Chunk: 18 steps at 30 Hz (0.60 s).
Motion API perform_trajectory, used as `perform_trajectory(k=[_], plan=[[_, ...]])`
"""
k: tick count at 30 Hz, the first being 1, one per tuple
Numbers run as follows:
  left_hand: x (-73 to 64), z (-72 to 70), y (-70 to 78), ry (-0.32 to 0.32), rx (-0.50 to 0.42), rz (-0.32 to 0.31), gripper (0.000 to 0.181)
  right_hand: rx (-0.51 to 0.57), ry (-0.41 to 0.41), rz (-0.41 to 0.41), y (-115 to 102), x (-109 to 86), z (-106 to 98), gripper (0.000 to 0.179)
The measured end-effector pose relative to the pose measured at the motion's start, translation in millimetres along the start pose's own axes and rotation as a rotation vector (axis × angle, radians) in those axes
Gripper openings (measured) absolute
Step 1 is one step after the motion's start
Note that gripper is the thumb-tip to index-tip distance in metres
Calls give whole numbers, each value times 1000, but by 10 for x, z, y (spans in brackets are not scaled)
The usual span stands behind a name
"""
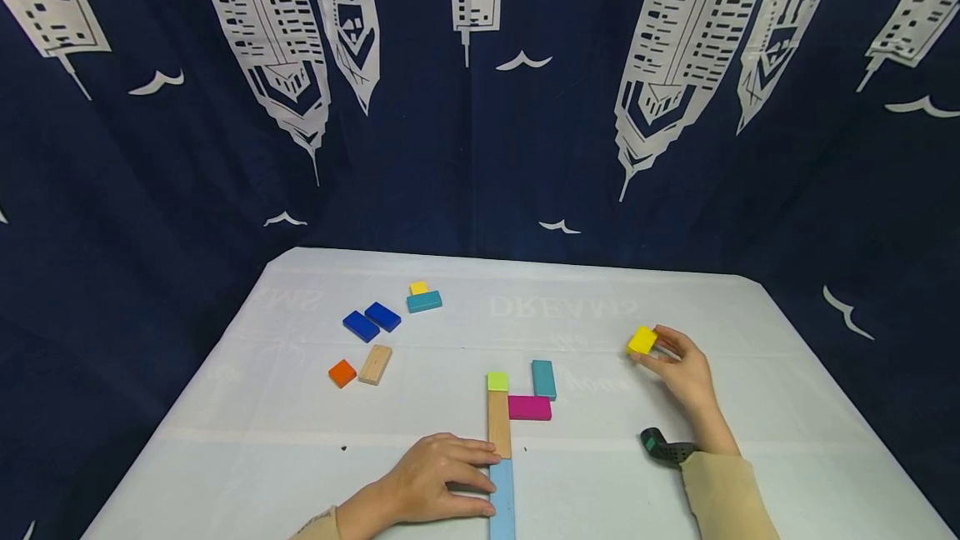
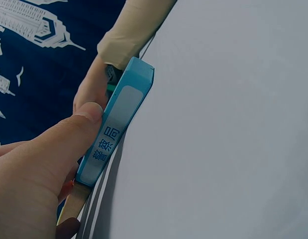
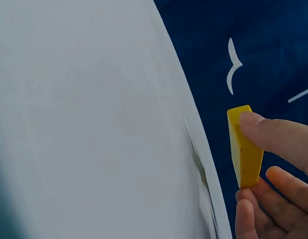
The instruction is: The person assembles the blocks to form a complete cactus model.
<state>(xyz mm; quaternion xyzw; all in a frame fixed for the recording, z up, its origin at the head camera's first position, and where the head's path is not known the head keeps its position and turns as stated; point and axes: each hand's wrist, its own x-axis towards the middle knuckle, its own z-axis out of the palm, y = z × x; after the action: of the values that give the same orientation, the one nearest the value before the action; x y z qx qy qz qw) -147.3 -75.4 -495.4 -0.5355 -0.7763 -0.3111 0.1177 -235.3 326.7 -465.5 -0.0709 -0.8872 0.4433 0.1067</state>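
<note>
pinching a yellow block [image 1: 642, 340], right hand [image 1: 686, 369] is inside right table edge [image 1: 799, 340].

Curtain [image 1: 472, 148] is hanging behind table [image 1: 600, 482]. Centre line, front to back: near block [image 1: 502, 498], middle block [image 1: 498, 423], end block [image 1: 497, 382] are lying end to end. Side block [image 1: 529, 408] is lying right of middle block; outer block [image 1: 543, 378] is sitting just behind side block's right end. Left hand [image 1: 442, 477] is lying left of line, touching near block, middle block. Well right, right hand [image 1: 684, 367] is holding grip block [image 1: 642, 340]. Left area: first pair block [image 1: 362, 326] is lying just left of second pair block [image 1: 383, 317]; before them, corner block [image 1: 342, 373] is sitting left of slanted block [image 1: 375, 365]. Behind, further right, rear block [image 1: 418, 287] is sitting just behind crosswise block [image 1: 424, 302].
</note>
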Motion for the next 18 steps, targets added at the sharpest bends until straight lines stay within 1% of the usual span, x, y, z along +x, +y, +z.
perform_trajectory(k=[4, 7, 12, 14, 18], plan=[[11, 0, -2, 3, 17, 16, 23, 24, -34, -39, -86, -9, 24, 76], [10, 6, -5, -2, 19, 12, 23, 28, -55, -54, -142, -16, 53, 77], [0, 16, -7, -23, -41, -50, 27, 51, -89, -74, -261, -53, 121, 74], [-4, 20, -8, -24, -58, -66, 27, 61, -94, -81, -305, -70, 154, 73], [-5, 23, -12, -7, -11, -25, 26, 73, -123, -98, -366, -90, 203, 70]])
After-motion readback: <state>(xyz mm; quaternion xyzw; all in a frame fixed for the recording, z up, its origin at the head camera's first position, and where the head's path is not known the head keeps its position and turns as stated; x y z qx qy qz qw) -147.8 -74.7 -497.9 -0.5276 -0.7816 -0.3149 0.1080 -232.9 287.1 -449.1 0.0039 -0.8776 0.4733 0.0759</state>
